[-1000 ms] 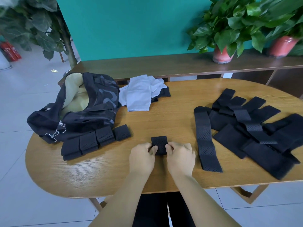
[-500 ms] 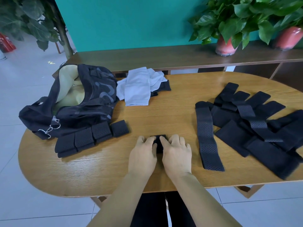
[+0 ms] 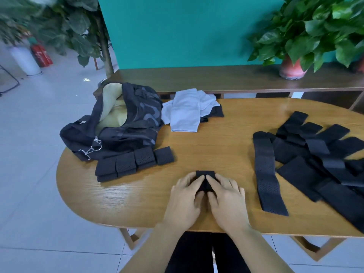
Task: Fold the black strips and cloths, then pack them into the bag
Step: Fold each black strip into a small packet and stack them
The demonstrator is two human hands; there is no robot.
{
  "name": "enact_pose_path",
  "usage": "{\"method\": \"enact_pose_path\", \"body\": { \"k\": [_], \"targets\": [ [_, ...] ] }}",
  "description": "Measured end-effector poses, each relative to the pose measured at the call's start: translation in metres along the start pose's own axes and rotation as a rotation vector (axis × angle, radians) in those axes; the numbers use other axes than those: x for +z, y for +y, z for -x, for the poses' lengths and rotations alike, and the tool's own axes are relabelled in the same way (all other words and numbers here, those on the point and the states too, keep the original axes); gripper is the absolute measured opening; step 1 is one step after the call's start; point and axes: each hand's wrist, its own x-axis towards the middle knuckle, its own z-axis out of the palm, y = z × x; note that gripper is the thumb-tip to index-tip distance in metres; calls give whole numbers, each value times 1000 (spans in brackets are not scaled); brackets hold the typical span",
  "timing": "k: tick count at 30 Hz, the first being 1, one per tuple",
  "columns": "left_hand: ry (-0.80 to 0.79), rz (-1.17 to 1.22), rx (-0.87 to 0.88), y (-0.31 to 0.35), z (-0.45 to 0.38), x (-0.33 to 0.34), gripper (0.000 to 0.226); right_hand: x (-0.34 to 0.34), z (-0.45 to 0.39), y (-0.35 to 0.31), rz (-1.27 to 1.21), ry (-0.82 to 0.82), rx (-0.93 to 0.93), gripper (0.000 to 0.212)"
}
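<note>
A small folded black strip (image 3: 204, 175) lies near the table's front edge, mostly covered by my hands. My left hand (image 3: 187, 200) and my right hand (image 3: 226, 200) lie side by side on it, fingers straight and pressing it flat. A row of folded black strips (image 3: 134, 161) sits to the left, just in front of the open black bag (image 3: 126, 123) with its pale lining showing. One long unfolded perforated strip (image 3: 266, 172) lies to the right, beside a pile of unfolded black strips and cloths (image 3: 323, 154).
A light grey cloth (image 3: 189, 111) lies on a black piece at the back of the oval wooden table (image 3: 216, 140). Behind the table runs a low wooden shelf (image 3: 216, 79) with a potted plant (image 3: 293, 67). Tiled floor lies to the left.
My fingers slid forward over the folded strip, from pinching its near edge to lying flat on top of it. The camera view shifted slightly.
</note>
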Motion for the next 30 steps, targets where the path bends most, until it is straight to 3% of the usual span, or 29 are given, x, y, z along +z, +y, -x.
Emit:
{"method": "enact_pose_path", "body": {
  "k": [8, 16, 30],
  "targets": [
    [198, 86, -57, -9, 1, -20, 42, 16, -17, -35, -160, 215, -96, 41],
    [434, -349, -29, -60, -53, -59, 33, 28, -93, -87, -221, 215, -208, 34],
    [354, -534, -32, -100, -53, -41, 41, 68, -104, -89, -145, -16, -176, 39]
  ]
}}
